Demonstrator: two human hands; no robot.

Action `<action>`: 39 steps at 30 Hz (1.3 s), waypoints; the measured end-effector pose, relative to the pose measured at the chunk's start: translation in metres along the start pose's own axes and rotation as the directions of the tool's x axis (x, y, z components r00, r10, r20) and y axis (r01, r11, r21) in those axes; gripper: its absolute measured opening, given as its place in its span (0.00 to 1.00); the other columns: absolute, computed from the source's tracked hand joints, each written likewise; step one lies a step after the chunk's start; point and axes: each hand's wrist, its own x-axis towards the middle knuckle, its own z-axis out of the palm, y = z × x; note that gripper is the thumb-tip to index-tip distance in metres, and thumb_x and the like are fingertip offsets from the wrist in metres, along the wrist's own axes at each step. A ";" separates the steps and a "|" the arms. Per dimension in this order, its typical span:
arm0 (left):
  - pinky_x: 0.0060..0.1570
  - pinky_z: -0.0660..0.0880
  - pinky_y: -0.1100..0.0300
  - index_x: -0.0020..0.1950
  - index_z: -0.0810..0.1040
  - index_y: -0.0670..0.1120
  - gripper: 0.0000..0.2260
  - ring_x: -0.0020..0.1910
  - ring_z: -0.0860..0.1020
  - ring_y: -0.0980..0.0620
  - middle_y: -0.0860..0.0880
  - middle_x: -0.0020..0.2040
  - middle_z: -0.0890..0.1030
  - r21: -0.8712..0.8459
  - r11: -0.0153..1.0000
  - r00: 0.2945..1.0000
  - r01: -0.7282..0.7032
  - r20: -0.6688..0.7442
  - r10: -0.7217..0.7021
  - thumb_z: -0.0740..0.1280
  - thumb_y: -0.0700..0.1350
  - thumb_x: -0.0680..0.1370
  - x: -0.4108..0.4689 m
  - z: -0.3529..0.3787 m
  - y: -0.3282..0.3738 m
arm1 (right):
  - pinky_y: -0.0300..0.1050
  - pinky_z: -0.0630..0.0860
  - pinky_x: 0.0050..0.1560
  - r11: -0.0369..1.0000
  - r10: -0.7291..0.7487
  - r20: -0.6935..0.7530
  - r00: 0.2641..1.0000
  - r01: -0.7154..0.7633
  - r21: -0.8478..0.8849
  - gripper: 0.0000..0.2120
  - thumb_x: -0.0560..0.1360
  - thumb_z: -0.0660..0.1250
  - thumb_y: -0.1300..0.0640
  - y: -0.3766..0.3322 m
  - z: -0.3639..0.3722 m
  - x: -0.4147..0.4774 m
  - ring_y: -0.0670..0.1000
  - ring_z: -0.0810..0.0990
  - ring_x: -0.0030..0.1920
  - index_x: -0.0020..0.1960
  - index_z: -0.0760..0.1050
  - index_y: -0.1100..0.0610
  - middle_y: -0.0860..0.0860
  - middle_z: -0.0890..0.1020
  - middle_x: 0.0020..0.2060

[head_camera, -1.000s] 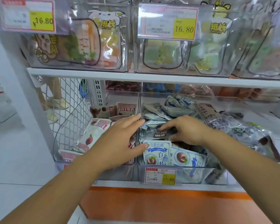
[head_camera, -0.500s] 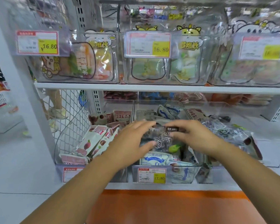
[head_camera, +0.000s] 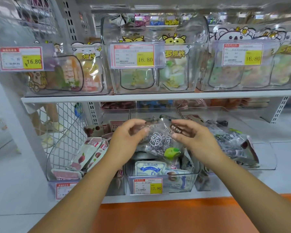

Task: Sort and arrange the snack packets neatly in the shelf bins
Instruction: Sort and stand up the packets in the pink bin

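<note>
A dark clear snack packet [head_camera: 159,140] with a green fruit picture is lifted above the middle clear bin [head_camera: 180,184] on the lower shelf. My left hand [head_camera: 126,140] grips its left edge and my right hand [head_camera: 194,140] grips its top right corner. Below it in the same bin lie blue-and-white packets [head_camera: 149,168]. The left bin [head_camera: 57,165] holds pink-and-white packets [head_camera: 86,153]. The right bin [head_camera: 269,158] holds dark clear packets [head_camera: 230,142] like the held one.
The upper shelf [head_camera: 158,97] carries three clear bins of cartoon-printed bags with 16.80 price tags [head_camera: 133,55]. A wire mesh panel [head_camera: 64,132] closes the shelf's left side. An orange band [head_camera: 175,214] runs below the lower shelf. Someone's legs show behind the mesh.
Both hands went from reaching into the middle bin to lifting the dark packet up out of it. The camera view has tilted upward, showing more of the upper shelf.
</note>
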 end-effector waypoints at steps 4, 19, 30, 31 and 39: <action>0.44 0.71 0.66 0.54 0.69 0.62 0.08 0.47 0.78 0.61 0.62 0.52 0.77 0.055 0.995 0.986 0.081 0.142 -0.088 0.65 0.54 0.77 -0.006 0.004 0.007 | 0.33 0.77 0.44 0.999 0.026 -0.128 0.991 -0.021 0.045 0.11 0.71 0.73 0.64 0.004 0.002 -0.004 0.39 0.81 0.44 0.51 0.79 0.51 0.43 0.85 0.42; 0.47 0.70 0.69 0.56 0.75 0.63 0.25 0.49 0.76 0.71 0.63 0.54 0.78 -0.211 0.963 0.980 0.165 0.144 -0.137 0.80 0.46 0.65 -0.001 0.014 0.000 | 0.27 0.68 0.35 0.990 0.132 0.045 0.990 -0.134 0.050 0.18 0.66 0.77 0.61 -0.002 -0.003 -0.011 0.34 0.71 0.32 0.48 0.72 0.51 0.36 0.71 0.28; 0.55 0.63 0.66 0.51 0.70 0.67 0.22 0.57 0.70 0.65 0.68 0.55 0.70 -0.267 0.941 0.962 0.210 0.226 -0.150 0.77 0.47 0.68 0.001 0.010 -0.003 | 0.38 0.73 0.39 0.811 0.271 -0.008 0.963 -0.224 0.540 0.19 0.69 0.70 0.70 0.001 -0.002 -0.009 0.53 0.77 0.43 0.51 0.65 0.56 0.55 0.74 0.39; 0.55 0.63 0.66 0.51 0.69 0.67 0.23 0.55 0.69 0.65 0.68 0.53 0.69 -0.266 0.938 0.960 0.222 0.230 -0.162 0.77 0.47 0.68 0.000 0.011 -0.003 | 0.40 0.73 0.41 0.797 0.284 -0.014 0.959 -0.227 0.560 0.20 0.68 0.71 0.69 0.002 -0.003 -0.008 0.53 0.78 0.42 0.51 0.65 0.55 0.54 0.75 0.38; 0.52 0.71 0.62 0.60 0.71 0.60 0.25 0.54 0.75 0.60 0.60 0.59 0.70 -0.338 0.904 0.964 0.262 0.134 -0.230 0.77 0.48 0.68 0.002 0.020 0.002 | 0.32 0.71 0.25 0.697 0.301 -0.015 0.953 -0.209 0.686 0.16 0.74 0.65 0.71 -0.001 -0.012 -0.010 0.46 0.80 0.35 0.50 0.63 0.55 0.50 0.80 0.34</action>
